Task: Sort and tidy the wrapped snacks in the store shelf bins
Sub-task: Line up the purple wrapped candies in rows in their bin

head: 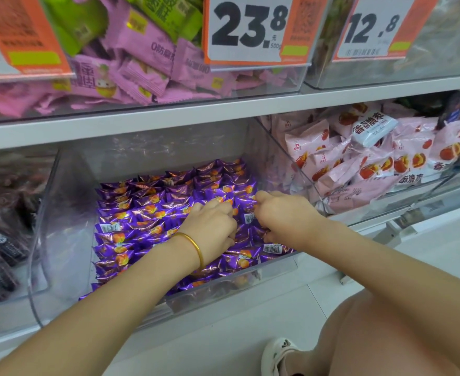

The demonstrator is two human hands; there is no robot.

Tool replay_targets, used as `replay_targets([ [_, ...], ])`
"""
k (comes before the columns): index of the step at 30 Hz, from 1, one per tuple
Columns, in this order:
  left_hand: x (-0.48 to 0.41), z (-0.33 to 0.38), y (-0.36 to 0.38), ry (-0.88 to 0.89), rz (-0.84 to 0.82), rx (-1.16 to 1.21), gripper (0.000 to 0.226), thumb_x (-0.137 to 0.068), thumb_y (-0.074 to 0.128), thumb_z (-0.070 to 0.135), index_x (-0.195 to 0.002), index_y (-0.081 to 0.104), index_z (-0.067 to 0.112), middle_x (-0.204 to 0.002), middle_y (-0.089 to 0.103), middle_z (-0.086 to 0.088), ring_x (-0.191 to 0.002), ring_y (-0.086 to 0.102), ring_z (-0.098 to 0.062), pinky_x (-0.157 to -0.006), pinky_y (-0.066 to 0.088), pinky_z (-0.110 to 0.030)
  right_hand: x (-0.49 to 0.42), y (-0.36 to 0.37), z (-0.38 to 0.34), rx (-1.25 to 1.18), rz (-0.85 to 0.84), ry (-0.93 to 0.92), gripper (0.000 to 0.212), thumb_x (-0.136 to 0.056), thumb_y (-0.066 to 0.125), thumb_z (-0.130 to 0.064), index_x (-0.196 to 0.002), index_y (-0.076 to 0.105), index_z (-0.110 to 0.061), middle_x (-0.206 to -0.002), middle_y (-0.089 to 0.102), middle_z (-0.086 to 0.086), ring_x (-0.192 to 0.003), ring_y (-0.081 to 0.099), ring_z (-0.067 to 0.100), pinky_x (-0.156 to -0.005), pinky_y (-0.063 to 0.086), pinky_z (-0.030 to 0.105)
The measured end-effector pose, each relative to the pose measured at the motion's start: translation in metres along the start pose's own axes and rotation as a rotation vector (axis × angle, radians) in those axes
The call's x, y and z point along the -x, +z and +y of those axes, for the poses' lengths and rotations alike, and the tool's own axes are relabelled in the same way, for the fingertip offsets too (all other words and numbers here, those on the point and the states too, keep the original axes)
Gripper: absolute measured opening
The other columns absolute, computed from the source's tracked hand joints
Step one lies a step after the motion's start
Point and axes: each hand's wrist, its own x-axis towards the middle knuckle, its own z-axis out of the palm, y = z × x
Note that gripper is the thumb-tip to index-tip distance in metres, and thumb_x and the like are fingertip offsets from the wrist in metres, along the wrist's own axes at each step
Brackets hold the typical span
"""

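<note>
A clear plastic bin (60,240) on the lower shelf holds several rows of purple wrapped snacks (142,210) with orange pictures. Both hands are inside it, side by side over the right part of the pile. My left hand (212,226), with a gold bangle on the wrist, has its fingers curled down onto the purple packets. My right hand (283,215) is curled too, fingertips pinching packets near one that shows a barcode. Exactly which packets each hand grips is hidden under the fingers.
To the right stands a bin of pink snack packs (372,164) with one pale blue pack (372,130) on top. Left is a bin of dark packets (3,240). Above are pink and green packs (142,50) and price signs (248,28). My knee (386,335) is low right.
</note>
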Motion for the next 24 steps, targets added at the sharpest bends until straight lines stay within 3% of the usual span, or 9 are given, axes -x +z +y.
replay_targets([
  [7, 0.002, -0.003, 0.0, -0.005, -0.02, -0.025, 0.022, -0.095, 0.045, 0.027, -0.106, 0.063, 0.02, -0.114, 0.046, 0.001, -0.11, 0.037, -0.021, -0.091, 0.03, -0.035, 0.0, 0.008, 0.006, 0.077, 0.026, -0.098, 0.018, -0.085, 0.054, -0.003, -0.098, 0.06, -0.013, -0.111, 0.054, 0.004, -0.106, 0.051, 0.025, -0.062, 0.038, 0.03],
  [13, 0.003, -0.002, -0.002, -0.015, -0.022, -0.021, 0.023, -0.096, 0.045, 0.03, -0.108, 0.061, 0.019, -0.116, 0.047, 0.0, -0.113, 0.038, -0.021, -0.094, 0.031, -0.036, 0.002, 0.003, 0.007, 0.018, -0.03, -0.098, 0.029, -0.085, 0.051, 0.002, -0.069, 0.034, -0.015, -0.092, 0.05, 0.005, -0.086, 0.049, 0.025, -0.063, 0.036, 0.031],
  [15, 0.005, -0.005, -0.005, -0.035, 0.012, 0.087, 0.025, -0.093, 0.05, 0.036, -0.109, 0.061, 0.022, -0.116, 0.047, 0.001, -0.114, 0.039, -0.02, -0.097, 0.033, -0.034, 0.005, -0.005, 0.009, -0.067, -0.06, -0.064, 0.015, -0.087, 0.048, 0.002, -0.087, 0.047, -0.014, -0.095, 0.052, 0.009, -0.085, 0.049, 0.027, -0.064, 0.034, 0.03],
  [16, 0.007, -0.007, -0.006, -0.028, 0.021, 0.133, 0.031, -0.091, 0.052, 0.041, -0.115, 0.059, 0.023, -0.12, 0.047, 0.002, -0.117, 0.038, -0.02, -0.1, 0.033, -0.036, 0.006, -0.007, 0.012, -0.114, -0.059, -0.039, 0.021, -0.087, 0.047, 0.003, -0.101, 0.05, -0.012, -0.1, 0.055, 0.01, -0.086, 0.051, 0.028, -0.065, 0.034, 0.03],
  [18, 0.011, -0.01, -0.007, 0.017, -0.045, 0.173, 0.057, -0.086, 0.053, 0.053, -0.135, 0.045, 0.024, -0.141, 0.036, 0.001, -0.132, 0.028, -0.02, -0.109, 0.027, -0.039, 0.007, -0.011, 0.015, -0.179, -0.047, -0.008, 0.028, -0.087, 0.047, 0.003, -0.112, 0.051, -0.01, -0.105, 0.057, 0.01, -0.092, 0.056, 0.028, -0.066, 0.039, 0.032],
  [20, 0.015, -0.011, -0.005, 0.057, -0.179, 0.116, 0.081, -0.083, 0.053, 0.059, -0.148, 0.02, 0.023, -0.157, 0.009, 0.002, -0.144, 0.007, -0.018, -0.117, 0.013, -0.041, 0.009, -0.012, 0.013, -0.214, -0.104, -0.035, 0.023, -0.087, 0.055, -0.007, -0.11, 0.054, -0.008, -0.106, 0.058, 0.01, -0.093, 0.056, 0.026, -0.069, 0.042, 0.031],
  [24, 0.018, -0.01, 0.006, 0.057, -0.313, 0.003, 0.092, -0.083, 0.047, 0.064, -0.15, -0.003, 0.024, -0.157, -0.018, 0.0, -0.145, -0.011, -0.019, -0.117, -0.003, -0.047, 0.01, -0.008, 0.006, -0.202, -0.244, -0.117, 0.025, -0.083, 0.065, -0.03, -0.089, 0.046, -0.014, -0.095, 0.047, 0.007, -0.084, 0.045, 0.021, -0.068, 0.032, 0.026],
])
